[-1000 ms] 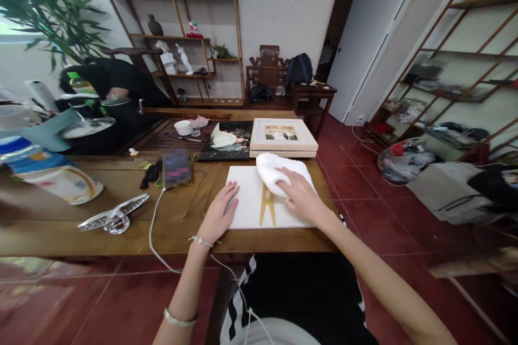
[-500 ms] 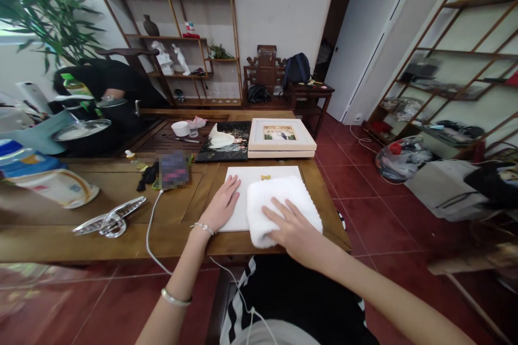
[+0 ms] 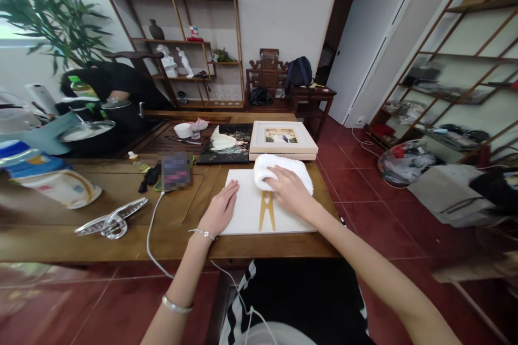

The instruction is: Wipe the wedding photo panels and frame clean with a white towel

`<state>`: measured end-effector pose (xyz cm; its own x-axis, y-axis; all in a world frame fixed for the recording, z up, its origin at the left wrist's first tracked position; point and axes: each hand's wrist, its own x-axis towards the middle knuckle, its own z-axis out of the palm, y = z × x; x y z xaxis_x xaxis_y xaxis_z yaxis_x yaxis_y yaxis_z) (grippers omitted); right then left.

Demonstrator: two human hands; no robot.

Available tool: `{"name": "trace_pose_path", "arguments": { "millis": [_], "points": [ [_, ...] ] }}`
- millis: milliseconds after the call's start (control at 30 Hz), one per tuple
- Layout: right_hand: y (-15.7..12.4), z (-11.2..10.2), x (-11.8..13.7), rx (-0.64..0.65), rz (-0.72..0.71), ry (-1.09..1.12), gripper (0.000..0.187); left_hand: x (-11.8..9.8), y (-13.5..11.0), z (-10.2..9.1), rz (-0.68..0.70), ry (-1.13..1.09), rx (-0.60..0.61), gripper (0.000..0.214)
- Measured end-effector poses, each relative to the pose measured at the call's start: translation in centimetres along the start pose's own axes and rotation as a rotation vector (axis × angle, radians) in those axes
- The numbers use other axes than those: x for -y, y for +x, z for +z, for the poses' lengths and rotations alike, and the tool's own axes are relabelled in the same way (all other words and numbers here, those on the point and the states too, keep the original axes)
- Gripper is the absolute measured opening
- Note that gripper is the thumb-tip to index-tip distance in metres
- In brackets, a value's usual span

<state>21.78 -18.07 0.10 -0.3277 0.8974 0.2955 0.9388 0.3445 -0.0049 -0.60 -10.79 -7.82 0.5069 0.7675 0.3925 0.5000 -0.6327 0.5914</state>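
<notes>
A white rectangular panel (image 3: 246,215) lies flat at the table's front edge, with a gold A-shaped piece (image 3: 267,213) on it that looks like a frame stand. My left hand (image 3: 220,207) rests on the panel's left edge, fingers stretched out and holding nothing. On the panel's far right part, my right hand (image 3: 289,188) grips a thick white towel (image 3: 299,164). The towel bunches under those fingers and hides the top of the gold piece and the panel's far right corner.
Behind the panel are a framed photo (image 3: 311,145) on a stack and a dark picture panel (image 3: 226,157). Leftward lie a metal clamp-like object (image 3: 113,221), a blurred-out device (image 3: 176,172) with a white cable, and a jug (image 3: 60,180). Another person (image 3: 121,83) sits beyond the table.
My right hand has pushed the towel away from me, toward the panel's far edge, uncovering the legs of the gold piece. My left hand stays in place on the panel.
</notes>
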Motion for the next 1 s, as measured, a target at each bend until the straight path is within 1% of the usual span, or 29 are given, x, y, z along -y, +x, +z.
{"name": "trace_pose_path", "arguments": {
  "millis": [67,133,200,267,367,500,567,600,633,700,767,833,900,1000],
  "points": [
    [1.4,1.1,0.3,0.056,-0.073,-0.026,0.053,0.0,0.0,0.0,-0.003,0.002,-0.001,0.044],
    [1.8,1.8,1.2,0.111,-0.142,-0.044,0.048,0.1,0.0,-0.1,-0.004,0.005,-0.003,0.045],
    [1.2,2.0,2.3,0.147,-0.183,-0.058,0.044,0.2,0.0,0.0,-0.001,0.003,-0.006,0.045],
    [-0.2,1.6,3.5,0.17,-0.213,-0.057,0.039,0.3,0.0,0.0,0.006,0.0,-0.004,0.045],
    [-3.1,0.3,5.4,0.19,-0.274,-0.01,0.033,0.4,0.0,0.1,0.02,0.0,0.008,0.045],
    [-6.3,-2.6,7.1,0.233,-0.38,0.099,0.027,0.4,0.0,0.0,0.019,-0.01,0.014,0.045],
    [-6.8,-4.1,6.9,0.247,-0.39,0.19,0.034,0.3,0.0,0.0,0.012,-0.015,0.018,0.046],
    [-6.8,-4.8,6.4,0.236,-0.372,0.239,0.039,0.3,0.0,0.0,0.007,-0.013,0.019,0.046],
    [-6.6,-5.4,5.9,0.209,-0.341,0.281,0.043,0.3,0.0,0.0,0.003,-0.009,0.019,0.045],
    [-5.7,-6.0,4.3,0.115,-0.252,0.31,0.048,0.2,0.0,0.0,-0.003,-0.003,0.017,0.045],
    [-4.4,-5.7,2.7,0.004,-0.155,0.254,0.051,0.2,0.0,0.0,-0.004,-0.003,0.017,0.044],
    [-2.9,-4.3,1.5,-0.049,-0.098,0.158,0.053,0.1,0.0,0.0,-0.006,-0.003,0.015,0.044],
    [-1.5,-2.4,1.0,-0.028,-0.099,0.068,0.053,-0.1,0.0,-0.1,-0.018,-0.002,0.01,0.045],
    [-0.1,0.5,1.9,0.06,-0.19,0.0,0.046,-0.6,-0.1,-0.4,-0.029,-0.011,-0.021,0.05]
  ]
}}
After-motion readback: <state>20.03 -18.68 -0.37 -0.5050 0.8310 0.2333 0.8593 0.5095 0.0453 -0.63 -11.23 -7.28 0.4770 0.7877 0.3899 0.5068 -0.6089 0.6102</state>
